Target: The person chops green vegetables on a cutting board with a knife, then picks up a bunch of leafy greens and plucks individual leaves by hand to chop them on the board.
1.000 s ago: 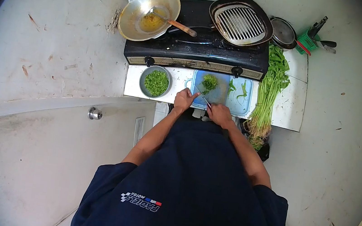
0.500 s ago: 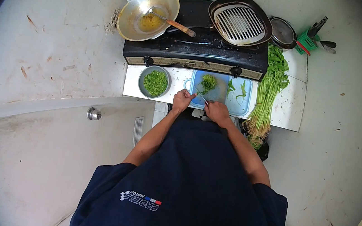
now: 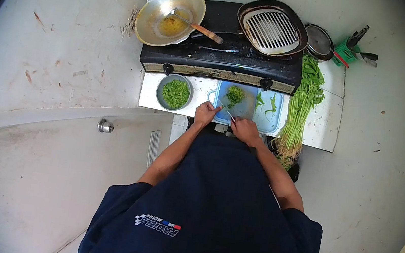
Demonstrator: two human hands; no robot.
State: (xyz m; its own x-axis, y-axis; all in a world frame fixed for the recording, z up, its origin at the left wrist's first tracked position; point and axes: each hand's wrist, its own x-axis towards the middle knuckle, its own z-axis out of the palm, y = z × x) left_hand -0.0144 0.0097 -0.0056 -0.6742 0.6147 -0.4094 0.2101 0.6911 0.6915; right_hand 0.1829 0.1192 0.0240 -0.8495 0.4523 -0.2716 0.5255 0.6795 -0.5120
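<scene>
My right hand is closed round the handle of a small knife, its blade slanting up and left over the near edge of a blue cutting board. Just left of the blade, my left hand pinches a small bit of green stem at its fingertips, mostly hidden by the fingers. A pile of chopped greens lies on the board beyond the blade. A few loose leaves rest on the board's right part. To the left stands a grey bowl holding more chopped greens.
Behind the board is a black gas stove bearing a wok with a wooden-handled ladle and a grill pan. A long bunch of leafy greens lies at right. A green basket holds utensils by the wall.
The whole view has shifted slightly, with the counter and stove a little lower and to the right. Both hands keep nearly the same position, with the knife still beside the left fingertips.
</scene>
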